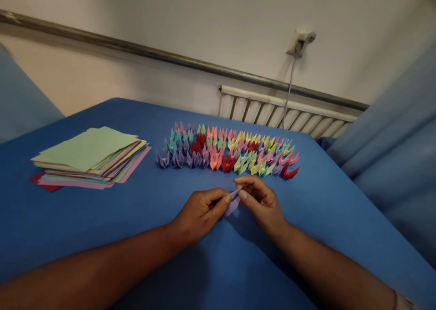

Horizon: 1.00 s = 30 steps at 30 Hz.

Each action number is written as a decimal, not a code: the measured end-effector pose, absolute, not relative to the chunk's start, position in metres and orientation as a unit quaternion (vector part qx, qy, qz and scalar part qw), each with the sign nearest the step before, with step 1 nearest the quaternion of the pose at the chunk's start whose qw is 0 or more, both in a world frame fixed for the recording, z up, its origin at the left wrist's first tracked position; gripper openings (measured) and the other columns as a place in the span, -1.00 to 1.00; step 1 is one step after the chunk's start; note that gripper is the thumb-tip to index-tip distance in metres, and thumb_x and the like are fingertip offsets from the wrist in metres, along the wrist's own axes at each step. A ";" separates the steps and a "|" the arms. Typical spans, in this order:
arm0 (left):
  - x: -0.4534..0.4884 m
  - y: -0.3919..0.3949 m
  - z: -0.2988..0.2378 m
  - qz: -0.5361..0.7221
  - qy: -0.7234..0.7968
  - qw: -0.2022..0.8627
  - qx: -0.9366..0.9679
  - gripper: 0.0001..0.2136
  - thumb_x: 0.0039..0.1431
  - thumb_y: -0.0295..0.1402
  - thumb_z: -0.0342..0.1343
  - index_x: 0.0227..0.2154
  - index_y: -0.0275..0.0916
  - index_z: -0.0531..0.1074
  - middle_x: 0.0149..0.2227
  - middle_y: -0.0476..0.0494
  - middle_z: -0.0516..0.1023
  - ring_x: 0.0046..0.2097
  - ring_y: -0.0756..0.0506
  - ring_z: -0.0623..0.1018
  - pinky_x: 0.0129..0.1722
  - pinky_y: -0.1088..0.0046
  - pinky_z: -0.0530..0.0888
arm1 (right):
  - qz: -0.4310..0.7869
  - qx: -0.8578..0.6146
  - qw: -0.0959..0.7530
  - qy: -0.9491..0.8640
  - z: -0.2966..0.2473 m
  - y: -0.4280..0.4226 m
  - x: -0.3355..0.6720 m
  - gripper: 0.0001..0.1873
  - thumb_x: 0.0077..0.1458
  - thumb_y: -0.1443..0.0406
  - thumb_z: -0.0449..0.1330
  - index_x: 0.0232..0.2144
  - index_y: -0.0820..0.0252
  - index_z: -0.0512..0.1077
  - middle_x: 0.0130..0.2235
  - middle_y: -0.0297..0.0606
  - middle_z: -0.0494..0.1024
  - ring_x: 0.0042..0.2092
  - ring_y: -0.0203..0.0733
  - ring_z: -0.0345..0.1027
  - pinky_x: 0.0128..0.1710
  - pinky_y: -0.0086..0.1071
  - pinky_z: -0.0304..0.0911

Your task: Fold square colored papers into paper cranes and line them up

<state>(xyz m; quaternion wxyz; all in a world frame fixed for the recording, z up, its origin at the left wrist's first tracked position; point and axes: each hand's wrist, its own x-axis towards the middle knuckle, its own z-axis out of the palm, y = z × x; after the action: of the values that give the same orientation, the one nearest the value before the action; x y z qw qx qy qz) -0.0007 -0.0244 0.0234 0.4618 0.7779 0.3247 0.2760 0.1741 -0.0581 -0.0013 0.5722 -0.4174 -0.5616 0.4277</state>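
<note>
Between my two hands is a small folded piece of lilac paper point(232, 206), held above the blue surface, with a narrow point toward the upper right. My left hand point(200, 212) pinches it between thumb and curled fingers on its left side. The thumb and fingertips of my right hand point(262, 203) close on the narrow tip at the other side. Just beyond my hands stand rows of small folded paper cranes point(216, 158) in purple, red, pink, yellow, green and teal. The lower part of the lilac piece is partly hidden by my left thumb.
A loose stack of coloured paper sheets point(88, 149), pale green on top, lies to the left on the blue-covered table point(163, 260). Behind it are a wall rail point(153, 53), a white radiator point(259, 108) and a socket with a cable point(298, 44). Blue curtains point(395, 142) hang at the right.
</note>
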 end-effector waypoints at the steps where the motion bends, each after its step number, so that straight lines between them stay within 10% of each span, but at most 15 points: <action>1: -0.001 -0.024 0.023 0.276 0.333 0.460 0.776 -0.71 0.28 -0.27 -0.06 -0.51 -0.25 0.39 -0.54 0.03 0.37 -0.47 0.02 0.36 -0.43 0.52 0.28 | 0.424 -0.407 0.571 -0.574 -0.001 -0.058 0.175 -0.76 0.10 0.25 0.22 -0.13 0.04 0.44 -0.32 -0.35 0.43 -0.33 -0.29 0.31 -0.31 -0.39 0.25; 11: -0.002 -0.023 0.024 0.260 0.339 0.418 0.802 -0.69 0.28 -0.25 -0.06 -0.54 -0.25 0.37 -0.56 0.05 0.34 -0.48 0.03 0.33 -0.44 0.52 0.26 | 0.344 -0.434 0.535 -0.638 0.004 -0.053 0.183 -0.96 0.09 0.29 0.23 -0.36 0.12 0.44 -0.41 -0.36 0.44 -0.35 -0.28 0.31 -0.30 -0.36 0.24; 30: 0.003 -0.024 0.017 0.297 0.384 0.547 0.682 -0.79 0.16 -0.21 0.08 -0.40 -0.25 0.46 -0.49 0.00 0.45 -0.43 0.01 0.43 -0.37 0.51 0.41 | 0.448 -0.443 0.560 -0.538 -0.007 -0.051 0.168 -0.71 0.03 0.10 0.29 -0.48 0.15 0.34 -0.55 -0.45 0.34 -0.52 -0.37 0.18 -0.49 -0.44 0.14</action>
<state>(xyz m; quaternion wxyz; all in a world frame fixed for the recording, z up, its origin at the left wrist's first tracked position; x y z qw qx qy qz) 0.0029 -0.0235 0.0168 0.5468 0.6824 0.3836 0.2969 0.1681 -0.0510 -0.0066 0.5601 -0.4426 -0.5379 0.4483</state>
